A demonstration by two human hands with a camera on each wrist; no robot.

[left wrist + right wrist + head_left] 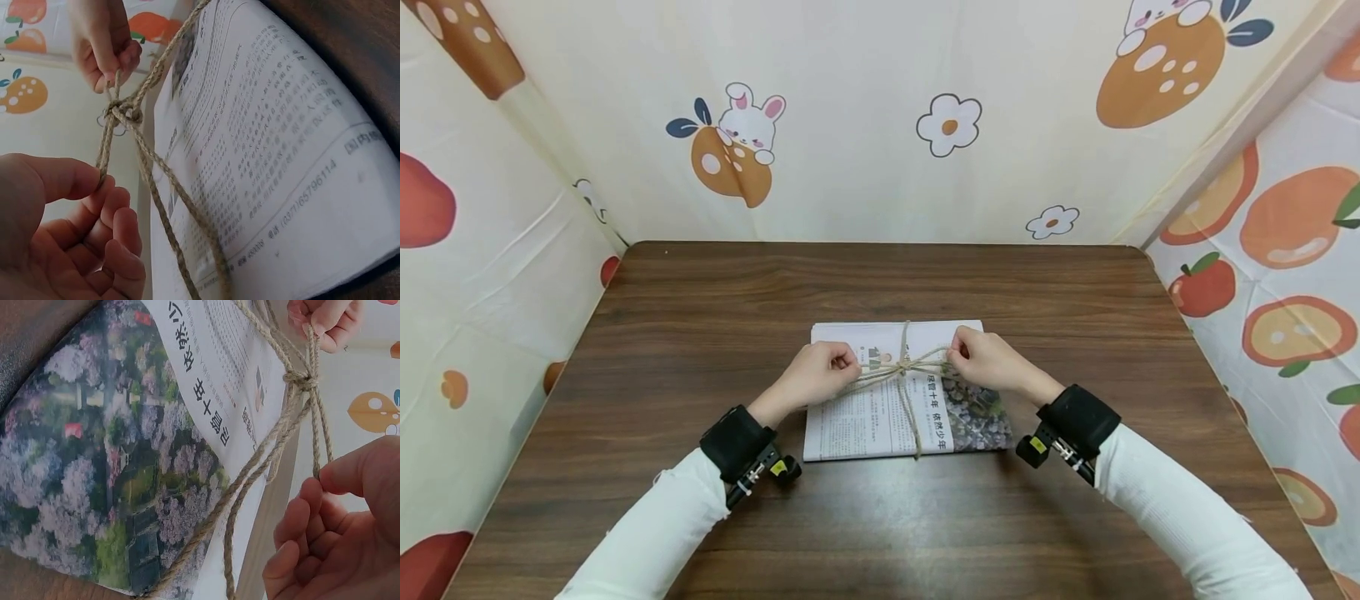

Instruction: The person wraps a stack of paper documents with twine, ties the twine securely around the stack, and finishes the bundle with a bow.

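A folded newspaper bundle (865, 425) lies on the table, bound crosswise with jute twine (910, 408). Where the strands cross there is a knot with loops (125, 112), seen close in both wrist views. My left hand (826, 371) pinches a twine loop between thumb and forefinger, left of the knot. On the other side my right hand (988, 358) pinches the opposite loop the same way. Both loops are drawn out taut from the knot. In the right wrist view the newspaper's flower photo (94, 462) shows beneath the strands.
The brown wooden table (715, 308) extends around the bundle. Behind it hangs a pale curtain (850, 125) with rabbit and flower prints, and fruit-print cloth (1292, 308) covers the right side. Each wrist wears a black band (737, 442) with a small camera.
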